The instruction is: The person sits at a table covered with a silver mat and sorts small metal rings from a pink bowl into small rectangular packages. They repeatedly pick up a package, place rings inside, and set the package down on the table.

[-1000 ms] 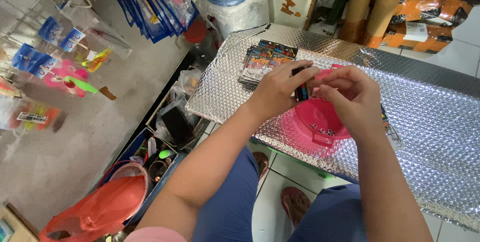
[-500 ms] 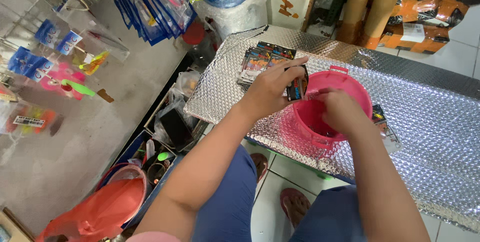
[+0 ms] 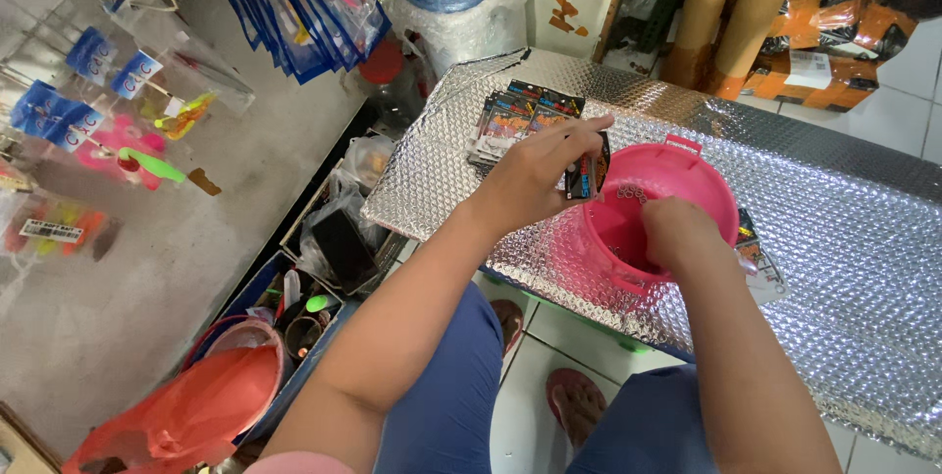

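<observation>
Head view: right hand (image 3: 677,229) is dipping into the pink bucket (image 3: 716,201), fingers hidden, so grip cannot be told. Left hand (image 3: 535,175) is pinching a small dark packet (image 3: 587,178) at the bucket's 9 o'clock rim. More packets (image 3: 520,116) are lying at 11 o'clock on the silver table (image 3: 844,238). Best steadying the bucket while reaching in.

Landmark pink tub (image 3: 687,180): small dark packet (image 3: 587,178) pinched in left hand (image 3: 535,175) at its left rim; fanned dark packets (image 3: 520,116) up-left; blue-headed clear bags (image 3: 304,3) far up-left on wall.
</observation>
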